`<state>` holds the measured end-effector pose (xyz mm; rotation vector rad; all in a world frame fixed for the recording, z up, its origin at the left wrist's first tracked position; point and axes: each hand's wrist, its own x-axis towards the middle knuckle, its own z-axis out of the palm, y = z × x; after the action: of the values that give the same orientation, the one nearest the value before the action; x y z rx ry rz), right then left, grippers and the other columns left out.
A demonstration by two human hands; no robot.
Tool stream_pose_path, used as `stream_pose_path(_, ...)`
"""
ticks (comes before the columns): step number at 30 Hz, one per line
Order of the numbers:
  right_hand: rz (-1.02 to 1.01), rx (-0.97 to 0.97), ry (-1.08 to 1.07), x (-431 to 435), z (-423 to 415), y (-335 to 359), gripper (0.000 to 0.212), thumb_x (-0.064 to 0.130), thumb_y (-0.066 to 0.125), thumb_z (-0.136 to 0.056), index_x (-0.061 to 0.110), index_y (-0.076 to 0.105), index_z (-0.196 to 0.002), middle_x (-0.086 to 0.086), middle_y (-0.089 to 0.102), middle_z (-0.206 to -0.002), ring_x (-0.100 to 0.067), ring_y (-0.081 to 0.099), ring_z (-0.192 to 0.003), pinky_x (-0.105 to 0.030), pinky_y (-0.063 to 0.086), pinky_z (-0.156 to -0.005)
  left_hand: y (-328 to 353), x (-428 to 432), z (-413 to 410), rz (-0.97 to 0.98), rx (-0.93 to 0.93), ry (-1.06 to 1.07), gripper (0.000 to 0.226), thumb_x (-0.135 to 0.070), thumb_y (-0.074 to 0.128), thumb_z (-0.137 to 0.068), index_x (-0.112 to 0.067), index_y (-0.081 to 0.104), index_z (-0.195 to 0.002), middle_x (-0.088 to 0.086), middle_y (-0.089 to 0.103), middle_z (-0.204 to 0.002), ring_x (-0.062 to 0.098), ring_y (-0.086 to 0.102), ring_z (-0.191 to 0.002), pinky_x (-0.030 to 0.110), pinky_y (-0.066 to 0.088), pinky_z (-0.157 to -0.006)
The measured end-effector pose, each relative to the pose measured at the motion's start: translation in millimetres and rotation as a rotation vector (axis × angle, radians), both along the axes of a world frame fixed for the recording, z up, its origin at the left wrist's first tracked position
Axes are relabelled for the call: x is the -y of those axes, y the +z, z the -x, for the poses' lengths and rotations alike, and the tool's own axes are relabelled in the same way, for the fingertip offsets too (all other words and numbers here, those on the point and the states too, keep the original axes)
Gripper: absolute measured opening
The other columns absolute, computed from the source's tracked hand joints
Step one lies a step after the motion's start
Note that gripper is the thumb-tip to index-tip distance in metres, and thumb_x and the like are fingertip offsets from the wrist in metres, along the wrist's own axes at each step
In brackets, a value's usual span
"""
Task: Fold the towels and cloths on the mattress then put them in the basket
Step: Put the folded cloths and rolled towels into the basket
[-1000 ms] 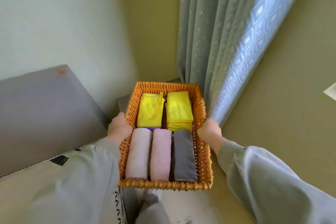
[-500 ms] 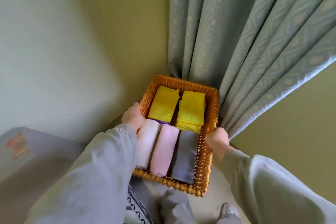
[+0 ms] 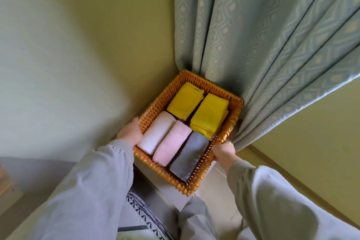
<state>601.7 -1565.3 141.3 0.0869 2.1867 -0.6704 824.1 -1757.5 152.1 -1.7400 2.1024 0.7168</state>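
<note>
Your fingers are hidden behind the basket [image 3: 231, 121] walls, and a purple cloth [image 3: 180, 120] shows only as a sliver under the yellow cloths [image 3: 185, 101]. You cannot tell whether the basket rests on the pale surface beneath. Its long axis runs from 7 to 1 o'clock, far end against the curtain [image 3: 253, 45]. It is orange wicker, holding white [image 3: 157, 133], pink [image 3: 172, 145] and grey [image 3: 190, 157] rolls at the near end. Your left hand [image 3: 129, 133] grasps its 9 o'clock side, and your right hand [image 3: 224, 152] its 4 o'clock side.

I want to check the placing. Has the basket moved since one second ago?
Yes. The basket has gone toward the curtain and the wall corner: its far corner now meets the curtain folds.
</note>
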Motion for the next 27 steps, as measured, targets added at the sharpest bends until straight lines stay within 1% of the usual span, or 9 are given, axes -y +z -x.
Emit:
stream_pose_path(3, -0.024, 0.01, 0.045, 1, 0, -3, 0.019, 0.011, 0.05, -0.087, 0.003, 0.057, -0.103, -0.014, 0.06, -0.092, -0.032, 0.063, -0.085, -0.037, 0.056, -0.071, -8, -9, -7, 0.068, 0.032, 0.005, 0.046, -0.012, 0.042, -0.09, -0.019, 0.037, -0.135, 0.011, 0.058, -0.123, 0.034, 0.057, -0.109, 0.04, 0.049, -0.089)
stream_pose_path(7, -0.072, -0.023, 0.085, 4, -3, -8, 0.013, 0.011, 0.044, -0.092, 0.004, 0.051, -0.101, -0.012, 0.056, -0.091, -0.03, 0.058, -0.083, -0.033, 0.05, -0.067, -8, -4, 0, 0.177, 0.156, -0.035, 0.034, -0.002, 0.039, -0.09, -0.015, 0.048, -0.12, 0.011, 0.062, -0.114, 0.033, 0.06, -0.104, 0.035, 0.048, -0.078)
stream_pose_path(11, -0.079, 0.021, 0.043, 5, -18, -16, 0.009, 0.009, 0.044, -0.091, 0.004, 0.05, -0.095, -0.011, 0.055, -0.082, -0.031, 0.061, -0.084, -0.037, 0.055, -0.073, -14, 13, -6, 0.194, 0.078, 0.062, 0.035, 0.0, 0.035, -0.091, -0.014, 0.057, -0.113, 0.012, 0.065, -0.113, 0.034, 0.06, -0.101, 0.033, 0.047, -0.076)
stream_pose_path(14, -0.062, 0.066, 0.037, 5, -19, -15, 0.01, 0.006, 0.044, -0.088, 0.002, 0.052, -0.094, -0.014, 0.06, -0.082, -0.031, 0.063, -0.079, -0.036, 0.057, -0.071, -13, 15, -2, 0.133, 0.039, 0.085, 0.033, -0.009, 0.043, -0.094, -0.011, 0.049, -0.127, 0.015, 0.06, -0.123, 0.036, 0.056, -0.112, 0.039, 0.047, -0.088)
stream_pose_path(16, -0.046, 0.105, 0.015, 5, -16, -10, 0.015, 0.008, 0.047, -0.088, 0.001, 0.053, -0.1, -0.018, 0.065, -0.092, -0.031, 0.067, -0.08, -0.037, 0.059, -0.067, -13, 7, 1, 0.08, 0.041, 0.107, 0.045, -0.016, 0.047, -0.095, -0.009, 0.037, -0.138, 0.017, 0.048, -0.137, 0.037, 0.045, -0.125, 0.044, 0.04, -0.101)
stream_pose_path(18, -0.033, 0.125, 0.015, 4, -16, -3, 0.015, 0.01, 0.047, -0.09, 0.001, 0.053, -0.1, -0.018, 0.065, -0.094, -0.03, 0.065, -0.076, -0.033, 0.056, -0.059, -12, -4, 5, 0.105, 0.039, 0.087, 0.054, -0.019, 0.048, -0.093, -0.01, 0.03, -0.143, 0.016, 0.038, -0.144, 0.036, 0.035, -0.132, 0.048, 0.032, -0.108)
stream_pose_path(21, 0.016, 0.094, 0.006, -1, -15, 5, 0.019, 0.015, 0.046, -0.09, 0.002, 0.056, -0.1, -0.017, 0.066, -0.095, -0.03, 0.065, -0.081, -0.031, 0.054, -0.059, -4, -16, 23, 0.161, -0.041, -0.006, 0.054, -0.019, 0.049, -0.091, -0.01, 0.032, -0.142, 0.016, 0.033, -0.146, 0.035, 0.03, -0.133, 0.044, 0.03, -0.109)
stream_pose_path(24, 0.085, -0.004, 0.048, -10, -3, 17, 0.025, 0.011, 0.044, -0.085, 0.001, 0.063, -0.098, -0.012, 0.065, -0.082, -0.028, 0.065, -0.074, -0.033, 0.053, -0.059, 11, -32, 57, 0.113, -0.182, -0.204, 0.053, -0.022, 0.047, -0.095, -0.01, 0.032, -0.144, 0.013, 0.03, -0.149, 0.032, 0.03, -0.135, 0.04, 0.031, -0.11)
stream_pose_path(27, 0.092, -0.149, 0.251, -24, 21, 40, 0.019, 0.007, 0.045, -0.083, 0.004, 0.063, -0.075, -0.008, 0.057, -0.07, -0.026, 0.056, -0.068, -0.033, 0.049, -0.061, 31, -60, 100, 0.031, -0.307, -0.456, 0.05, -0.018, 0.045, -0.097, -0.012, 0.034, -0.145, 0.01, 0.035, -0.15, 0.027, 0.034, -0.136, 0.037, 0.033, -0.109)
